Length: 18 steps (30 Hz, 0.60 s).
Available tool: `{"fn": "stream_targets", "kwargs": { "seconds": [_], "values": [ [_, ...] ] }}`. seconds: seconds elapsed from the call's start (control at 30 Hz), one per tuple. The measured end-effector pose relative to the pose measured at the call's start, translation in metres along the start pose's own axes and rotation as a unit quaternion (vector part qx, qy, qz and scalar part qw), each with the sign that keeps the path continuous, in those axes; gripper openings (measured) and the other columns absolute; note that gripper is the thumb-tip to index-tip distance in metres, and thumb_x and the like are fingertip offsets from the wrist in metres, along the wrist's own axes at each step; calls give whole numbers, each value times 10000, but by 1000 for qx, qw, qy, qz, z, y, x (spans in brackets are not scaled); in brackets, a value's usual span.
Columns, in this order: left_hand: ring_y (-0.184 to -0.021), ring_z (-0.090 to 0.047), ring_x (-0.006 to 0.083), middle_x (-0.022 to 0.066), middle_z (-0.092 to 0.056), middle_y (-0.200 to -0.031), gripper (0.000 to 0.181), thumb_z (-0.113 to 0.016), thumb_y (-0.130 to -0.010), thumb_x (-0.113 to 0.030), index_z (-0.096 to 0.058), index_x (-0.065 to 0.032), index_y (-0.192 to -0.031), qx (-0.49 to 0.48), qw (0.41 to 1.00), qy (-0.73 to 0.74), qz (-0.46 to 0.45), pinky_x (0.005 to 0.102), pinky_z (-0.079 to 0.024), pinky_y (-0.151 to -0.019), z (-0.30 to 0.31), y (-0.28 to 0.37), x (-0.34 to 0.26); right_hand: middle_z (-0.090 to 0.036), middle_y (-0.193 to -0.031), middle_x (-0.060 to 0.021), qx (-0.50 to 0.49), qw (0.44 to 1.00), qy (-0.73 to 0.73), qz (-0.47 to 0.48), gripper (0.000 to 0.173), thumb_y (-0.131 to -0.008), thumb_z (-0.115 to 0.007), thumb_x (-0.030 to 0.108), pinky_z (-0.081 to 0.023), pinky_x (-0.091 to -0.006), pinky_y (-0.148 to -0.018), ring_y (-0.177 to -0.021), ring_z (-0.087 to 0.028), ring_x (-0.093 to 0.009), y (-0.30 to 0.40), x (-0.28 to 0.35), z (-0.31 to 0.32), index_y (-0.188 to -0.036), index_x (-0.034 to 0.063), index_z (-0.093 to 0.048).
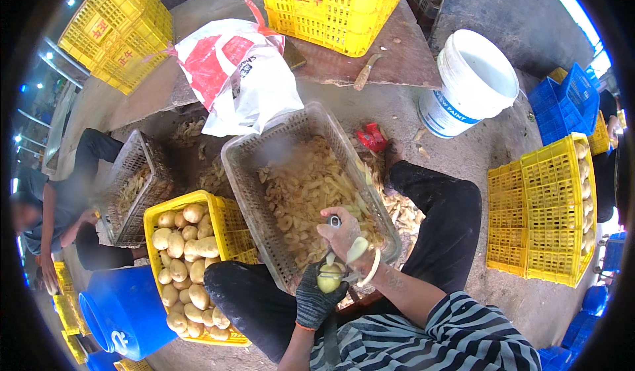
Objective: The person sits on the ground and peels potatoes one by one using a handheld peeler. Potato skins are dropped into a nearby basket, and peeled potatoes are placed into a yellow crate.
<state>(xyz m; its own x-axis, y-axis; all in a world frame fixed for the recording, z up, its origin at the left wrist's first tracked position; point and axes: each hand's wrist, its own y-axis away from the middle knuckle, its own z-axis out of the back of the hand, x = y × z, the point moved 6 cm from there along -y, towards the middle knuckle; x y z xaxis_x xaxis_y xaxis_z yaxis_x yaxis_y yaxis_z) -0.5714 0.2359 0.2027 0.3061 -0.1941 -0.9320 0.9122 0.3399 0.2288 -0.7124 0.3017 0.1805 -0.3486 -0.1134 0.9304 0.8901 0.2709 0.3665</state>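
Note:
My left hand (317, 291), in a dark knitted glove, holds a partly peeled potato (329, 278) in front of my body. My bare right hand (341, 232) grips a peeler by its handle (334, 220), the blade end close against the potato. A pale strip of peel (357, 249) lies on the back of my right hand, near a whitish band at the wrist. Beneath my hands, between my legs, stands a grey plastic crate (233, 157) holding a heap of peelings (317, 187).
A yellow crate (218, 217) of potatoes (198, 272) stands beside my left knee, near a blue barrel (124, 306). A plastic bag (268, 88), curved knife (367, 72) and yellow crate (332, 14) rest on the board ahead. White buckets (466, 88) stand right. Another person (44, 212) sits left.

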Motion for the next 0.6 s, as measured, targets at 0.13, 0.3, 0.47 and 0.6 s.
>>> {"fn": "stream_targets", "kwargs": {
  "seconds": [0.13, 0.3, 0.47, 0.6],
  "values": [
    [-896, -609, 295, 150, -605, -982, 579, -816, -662, -269, -542, -14, -1104, -17, 996, -85, -12, 361, -497, -805, 4, -3, -6, -613, -782, -87, 60, 989, -55, -126, 331, -736, -631, 126, -456, -261, -544, -661, -581, -129, -19, -45, -13, -1028, -11, -557],
    [-924, -587, 314, 158, -589, -985, 552, -811, -670, -272, -563, -20, -1095, -53, 979, -132, -149, 386, -479, -831, -7, 2, -27, -593, -792, -112, -102, 968, 190, 126, 305, -724, -619, 108, -468, -335, -621, -686, -573, -208, -71, -66, 36, -1007, 10, -559],
    [-931, -580, 263, 129, -582, -1009, 576, -812, -656, -173, -529, -34, -1137, -101, 983, -134, -75, 363, -480, -834, 14, -7, -8, -592, -754, -91, -107, 980, 157, 49, 324, -710, -643, 123, -476, -350, -639, -686, -572, -212, -63, -13, 50, -1006, 5, -579],
    [-914, -577, 299, 146, -579, -1003, 537, -814, -660, -227, -556, -15, -1080, -113, 987, -104, -55, 373, -471, -809, 14, -15, -2, -555, -710, -45, -52, 998, -36, -12, 330, -723, -630, 54, -419, -247, -523, -590, -523, -115, -50, 4, 32, -1039, -10, -560]
  ]
}}
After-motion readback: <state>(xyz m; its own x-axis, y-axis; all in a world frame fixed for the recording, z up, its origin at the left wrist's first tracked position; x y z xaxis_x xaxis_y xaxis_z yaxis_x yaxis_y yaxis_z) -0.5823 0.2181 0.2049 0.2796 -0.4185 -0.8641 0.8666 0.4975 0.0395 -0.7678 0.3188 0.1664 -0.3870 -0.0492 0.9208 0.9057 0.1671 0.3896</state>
